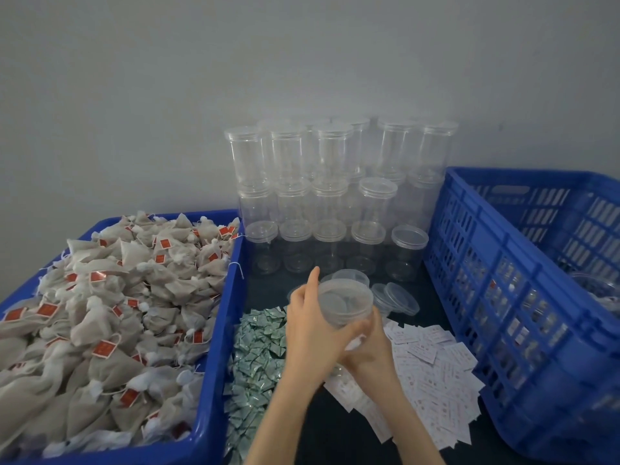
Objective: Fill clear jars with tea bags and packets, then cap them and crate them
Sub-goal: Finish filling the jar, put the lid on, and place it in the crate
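Near the middle of the dark table [335, 427], in the head view, both hands hold one clear jar [347, 308] above the surface. The left hand [313, 325] grasps the jar's left side, with its fingers wrapped around the wall and one finger pointing up. The right hand [369, 347] grips the lower part of the jar from below and from the right. The jar's lid [345, 295] sits on top of it. What is inside the jar I cannot tell.

Behind the hands stand stacked empty jars [332, 196] with lids, against the grey wall [302, 62]. Two loose lids [397, 297] lie just right of the held jar. Green packets [256, 360] lie in a heap on the left of the arms, and white packets [432, 370] are on the right. A blue tray [214, 364] at the left is full of tea bags [100, 317] with red tags. A blue crate [503, 297] stands at the right.
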